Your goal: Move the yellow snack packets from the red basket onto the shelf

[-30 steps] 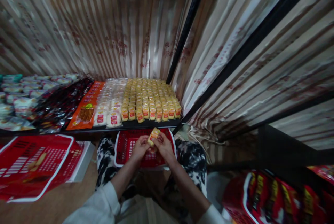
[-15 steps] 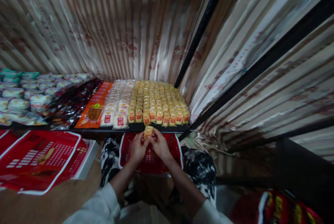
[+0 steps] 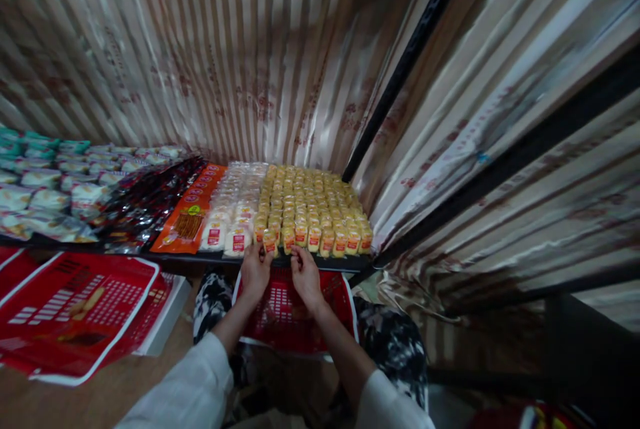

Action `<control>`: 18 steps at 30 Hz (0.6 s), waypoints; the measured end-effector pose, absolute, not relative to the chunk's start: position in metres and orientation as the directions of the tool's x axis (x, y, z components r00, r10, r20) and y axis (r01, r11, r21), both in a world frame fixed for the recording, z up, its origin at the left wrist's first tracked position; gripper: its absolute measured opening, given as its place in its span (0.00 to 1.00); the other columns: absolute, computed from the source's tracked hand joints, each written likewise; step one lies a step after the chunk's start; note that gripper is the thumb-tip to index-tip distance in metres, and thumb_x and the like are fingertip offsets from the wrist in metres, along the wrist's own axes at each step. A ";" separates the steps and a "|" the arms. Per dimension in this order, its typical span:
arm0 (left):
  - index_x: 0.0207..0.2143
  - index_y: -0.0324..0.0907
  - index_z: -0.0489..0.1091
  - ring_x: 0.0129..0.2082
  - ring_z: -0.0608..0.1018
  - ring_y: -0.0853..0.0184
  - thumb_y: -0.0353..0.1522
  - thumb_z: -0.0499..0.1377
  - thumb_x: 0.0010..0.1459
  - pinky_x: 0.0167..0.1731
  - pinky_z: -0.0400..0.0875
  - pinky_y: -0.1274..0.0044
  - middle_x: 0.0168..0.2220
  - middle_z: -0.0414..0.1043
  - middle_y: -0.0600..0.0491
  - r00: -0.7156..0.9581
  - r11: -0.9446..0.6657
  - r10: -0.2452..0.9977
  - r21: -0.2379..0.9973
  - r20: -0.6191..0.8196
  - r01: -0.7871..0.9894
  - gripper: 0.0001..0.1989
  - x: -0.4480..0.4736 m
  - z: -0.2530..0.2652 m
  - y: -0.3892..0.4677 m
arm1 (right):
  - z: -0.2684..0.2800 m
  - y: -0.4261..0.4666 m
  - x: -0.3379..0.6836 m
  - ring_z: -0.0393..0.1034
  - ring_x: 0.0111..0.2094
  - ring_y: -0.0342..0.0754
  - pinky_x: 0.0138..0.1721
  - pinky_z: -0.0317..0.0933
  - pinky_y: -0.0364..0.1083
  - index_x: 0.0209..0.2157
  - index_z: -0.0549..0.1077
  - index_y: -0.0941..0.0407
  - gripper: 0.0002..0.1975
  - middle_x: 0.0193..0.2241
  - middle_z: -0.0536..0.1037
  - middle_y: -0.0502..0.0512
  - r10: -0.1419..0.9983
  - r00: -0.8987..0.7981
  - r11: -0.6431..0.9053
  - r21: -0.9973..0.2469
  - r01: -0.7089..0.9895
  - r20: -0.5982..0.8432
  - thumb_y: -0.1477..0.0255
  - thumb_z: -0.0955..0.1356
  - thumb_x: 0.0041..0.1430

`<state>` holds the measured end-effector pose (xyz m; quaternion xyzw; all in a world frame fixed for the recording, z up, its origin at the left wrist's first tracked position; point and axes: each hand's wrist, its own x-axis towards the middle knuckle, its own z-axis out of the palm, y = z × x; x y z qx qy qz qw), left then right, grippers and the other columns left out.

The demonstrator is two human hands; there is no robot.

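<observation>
My left hand [image 3: 256, 273] is closed on a small yellow wrapped snack packet [image 3: 270, 241] with a red label, at the shelf's front edge. Close by, my right hand [image 3: 305, 277] has its fingertips pinched together just in front of the yellow packet rows [image 3: 320, 205]; anything between them is too small to make out. Beneath both hands is a red plastic basket [image 3: 300, 339] with a pale rim, between the knees. White wrapped packets [image 3: 237, 241] with red labels stand left of the yellow ones.
An orange snack bag [image 3: 183, 219], dark shiny packets [image 3: 143, 199] and white packets [image 3: 43, 179] fill the shelf leftward. Large red printed bags [image 3: 75, 312] hang at lower left. Black poles [image 3: 410, 55] and a striped curtain [image 3: 225, 49] border the shelf.
My hands have moved apart and forward from above the basket to the shelf edge. The yellow packet that was between both hands is now at my left hand by the front row.
</observation>
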<state>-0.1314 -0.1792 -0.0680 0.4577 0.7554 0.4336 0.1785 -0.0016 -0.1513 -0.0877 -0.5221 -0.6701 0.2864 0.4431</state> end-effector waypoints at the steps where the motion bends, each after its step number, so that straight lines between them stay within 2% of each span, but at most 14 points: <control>1: 0.44 0.38 0.69 0.33 0.74 0.65 0.32 0.56 0.55 0.38 0.69 0.73 0.40 0.70 0.47 -0.501 0.221 0.857 0.790 0.123 0.571 0.14 -0.131 -0.068 -0.178 | -0.089 -0.151 -0.001 0.71 0.39 0.48 0.39 0.68 0.47 0.43 0.71 0.57 0.16 0.39 0.74 0.59 0.951 -0.063 0.298 -0.842 0.449 0.303 0.72 0.59 0.56; 6: 0.46 0.39 0.67 0.43 0.73 0.60 0.33 0.54 0.57 0.42 0.68 0.72 0.43 0.70 0.45 -0.463 0.240 0.873 0.695 0.150 0.677 0.15 -0.125 -0.066 -0.176 | -0.091 -0.152 -0.001 0.71 0.39 0.48 0.40 0.67 0.47 0.44 0.69 0.58 0.16 0.39 0.75 0.60 0.946 -0.050 0.305 -0.821 0.483 0.322 0.71 0.58 0.57; 9: 0.47 0.39 0.64 0.43 0.74 0.61 0.31 0.55 0.56 0.43 0.68 0.72 0.41 0.71 0.47 -0.470 0.201 0.864 0.733 0.180 0.650 0.15 -0.124 -0.066 -0.175 | -0.091 -0.153 -0.003 0.71 0.38 0.48 0.39 0.67 0.47 0.46 0.69 0.58 0.16 0.39 0.75 0.60 0.944 -0.052 0.309 -0.812 0.496 0.327 0.72 0.58 0.58; 13: 0.47 0.38 0.62 0.44 0.73 0.62 0.29 0.55 0.56 0.43 0.69 0.72 0.43 0.69 0.46 -0.463 0.078 0.837 0.776 0.290 0.626 0.15 -0.124 -0.072 -0.173 | -0.091 -0.153 -0.005 0.70 0.37 0.47 0.41 0.67 0.48 0.47 0.68 0.57 0.17 0.37 0.75 0.58 0.932 -0.087 0.343 -0.779 0.524 0.352 0.74 0.58 0.57; 18: 0.47 0.38 0.63 0.40 0.74 0.63 0.31 0.53 0.58 0.40 0.70 0.71 0.43 0.68 0.45 -0.413 -0.030 0.830 0.769 0.375 0.638 0.14 -0.128 -0.080 -0.168 | -0.088 -0.154 -0.007 0.65 0.45 0.50 0.49 0.62 0.52 0.43 0.72 0.56 0.16 0.41 0.71 0.59 0.880 -0.058 0.406 -0.683 0.607 0.471 0.77 0.59 0.55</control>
